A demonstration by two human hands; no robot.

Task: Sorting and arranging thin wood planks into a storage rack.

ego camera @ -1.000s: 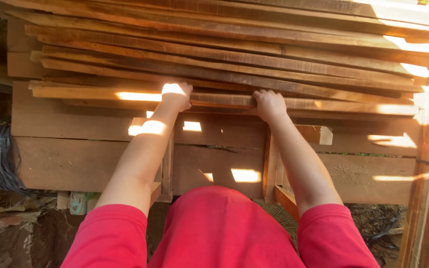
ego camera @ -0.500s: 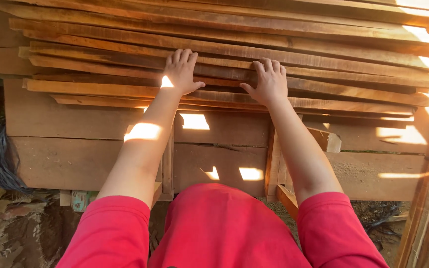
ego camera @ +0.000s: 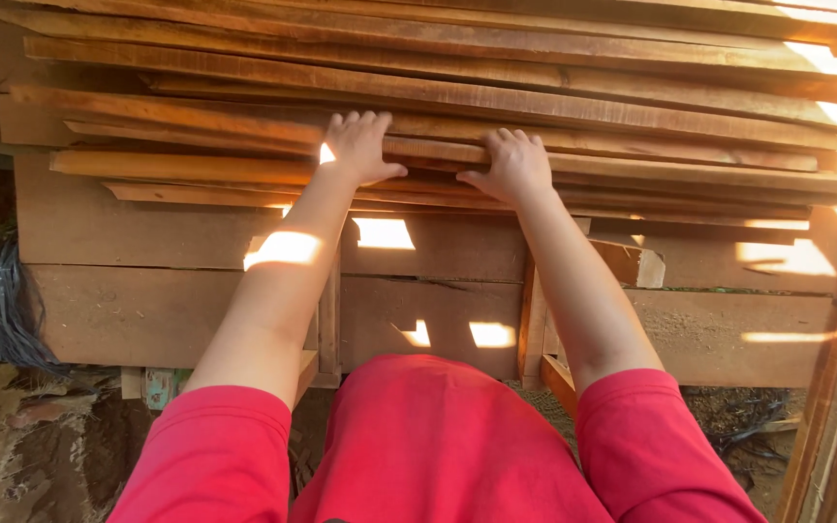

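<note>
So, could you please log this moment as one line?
left hand: flat on plank stack | right hand: gripping a plank edge
</note>
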